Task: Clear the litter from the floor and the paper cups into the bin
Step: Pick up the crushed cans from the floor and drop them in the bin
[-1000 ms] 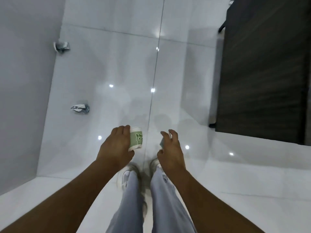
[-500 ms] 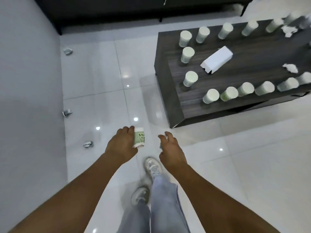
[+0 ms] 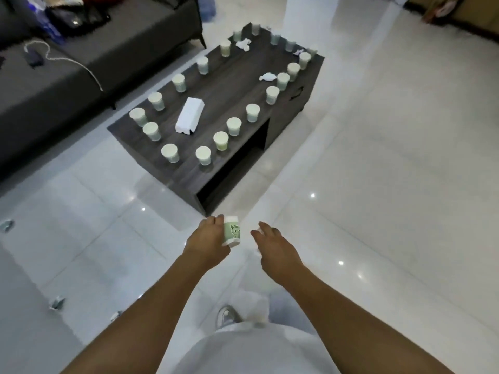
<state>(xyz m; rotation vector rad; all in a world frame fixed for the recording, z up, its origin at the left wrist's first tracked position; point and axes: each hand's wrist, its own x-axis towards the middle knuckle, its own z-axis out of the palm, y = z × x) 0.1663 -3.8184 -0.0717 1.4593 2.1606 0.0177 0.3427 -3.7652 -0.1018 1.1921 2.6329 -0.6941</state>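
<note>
My left hand (image 3: pixel 208 238) grips a paper cup (image 3: pixel 232 233) with a green animal print, held upright in front of me. My right hand (image 3: pixel 275 247) hangs beside it with curled fingers pinching a small pale scrap of litter (image 3: pixel 260 231), mostly hidden. Several paper cups (image 3: pixel 203 155) stand round the edge of the dark wooden coffee table (image 3: pixel 237 85) ahead. Crumpled litter (image 3: pixel 57 303) lies on the white floor at the lower left, with another piece (image 3: pixel 6 225) further left and a third (image 3: pixel 116 315) by my left forearm. No bin is in view.
A white box (image 3: pixel 190 116) and crumpled tissues (image 3: pixel 267 76) lie on the table. A dark grey sofa (image 3: pixel 67 76) with a cable and bags runs along the left. Glossy white tiles (image 3: pixel 391 184) stretch to the right. My shoe (image 3: pixel 228 315) shows below.
The view has swung from the floor by the wall to the right, bringing the whole table and sofa into sight. Both hands keep the same hold, still in front of me.
</note>
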